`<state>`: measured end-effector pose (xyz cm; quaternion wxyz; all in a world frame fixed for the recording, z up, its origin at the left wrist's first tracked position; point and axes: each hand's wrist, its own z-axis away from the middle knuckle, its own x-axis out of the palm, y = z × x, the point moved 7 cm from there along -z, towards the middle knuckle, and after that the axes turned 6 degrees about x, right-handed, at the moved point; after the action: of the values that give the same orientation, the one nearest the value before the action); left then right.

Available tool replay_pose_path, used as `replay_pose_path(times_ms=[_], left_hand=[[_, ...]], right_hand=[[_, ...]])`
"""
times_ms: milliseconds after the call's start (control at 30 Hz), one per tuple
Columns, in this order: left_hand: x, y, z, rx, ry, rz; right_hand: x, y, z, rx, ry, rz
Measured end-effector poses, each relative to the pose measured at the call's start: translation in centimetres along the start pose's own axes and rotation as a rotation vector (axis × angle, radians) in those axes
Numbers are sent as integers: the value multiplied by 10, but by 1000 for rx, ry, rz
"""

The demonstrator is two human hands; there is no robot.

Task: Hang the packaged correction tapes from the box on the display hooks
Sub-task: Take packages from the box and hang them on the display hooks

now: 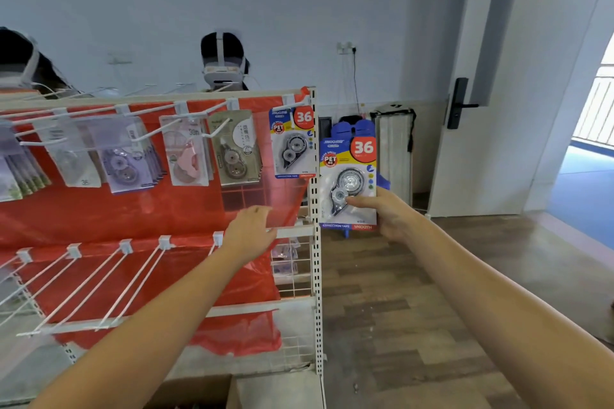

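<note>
Our right hand (382, 212) pinches the packaged correction tape (348, 181) low on its card, just right of the rack, while the left hand (251, 231) reaches relaxed and bare toward the red backing. We should steady the top hole onto the end hook (288, 105), beside the matching hung pack (292, 143). The hole is too blurred to find, and the box (196, 392) is seemingly cut off below.

Looking like a stationery shop: display rack (314, 196) carrying hooks (143, 271), packaged correction tapes (292, 143) hanging toward eleven o'clock.
</note>
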<state>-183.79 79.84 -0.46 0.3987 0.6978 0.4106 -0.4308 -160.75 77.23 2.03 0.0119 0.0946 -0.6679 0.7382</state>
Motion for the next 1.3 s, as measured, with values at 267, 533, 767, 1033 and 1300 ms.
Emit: replay_pose_path(times_ms=[267, 533, 767, 1033, 1300], left_hand=[[-6, -29, 2, -102, -56, -101], [-6, -31, 4, -114, -62, -121], [-6, -33, 4, -130, 4, -47], [11, -36, 6, -116, -45, -9], [29, -37, 8, -84, -49, 31]], right_hand=[[35, -3, 10, -20, -233, 78], [67, -12, 7, -82, -324, 45], [77, -16, -3, -99, -275, -11], [88, -23, -11, -104, -291, 11], [77, -10, -13, -115, -292, 8]])
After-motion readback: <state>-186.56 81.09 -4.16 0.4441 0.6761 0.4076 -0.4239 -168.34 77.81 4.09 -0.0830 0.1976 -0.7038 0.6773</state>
